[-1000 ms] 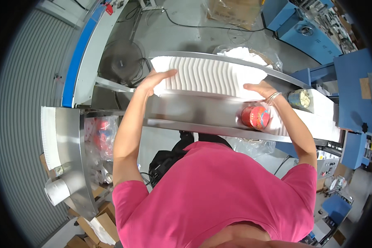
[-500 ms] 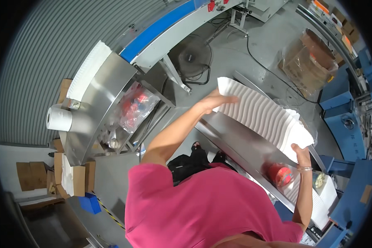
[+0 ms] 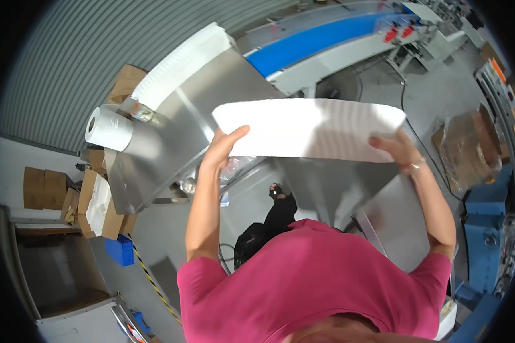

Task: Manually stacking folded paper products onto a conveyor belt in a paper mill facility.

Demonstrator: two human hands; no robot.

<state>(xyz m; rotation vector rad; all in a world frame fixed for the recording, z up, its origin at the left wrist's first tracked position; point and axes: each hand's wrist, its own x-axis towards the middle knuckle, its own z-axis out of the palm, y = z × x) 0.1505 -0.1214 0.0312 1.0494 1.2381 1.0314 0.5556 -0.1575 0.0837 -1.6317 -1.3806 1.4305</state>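
A long white stack of thin, rippled sheets (image 3: pixel 303 128), with rounded ends, is held level in the air in front of my chest. My left hand (image 3: pixel 222 146) grips its left end, thumb on top. At the opposite end my right hand (image 3: pixel 397 147) clasps it the same way, with a bracelet on that wrist. The fingers under the stack are hidden. Left of the stack is a steel table (image 3: pixel 183 128), where a similar white stack (image 3: pixel 183 66) lies along the far edge. It is too blurred to tell what the sheets are made of.
A white roll (image 3: pixel 111 128) and a small jar (image 3: pixel 142 112) stand on the steel table. Beyond it runs a blue conveyor belt (image 3: pixel 326 39). A second steel table (image 3: pixel 397 220) is at my right. Open cardboard boxes (image 3: pixel 100 200) stand at left, and a bagged carton (image 3: pixel 469 146) at right.
I have turned left, away from the right-hand steel table. The stack has been carried over from above that table and now lies straight across in front of me, still in both hands.
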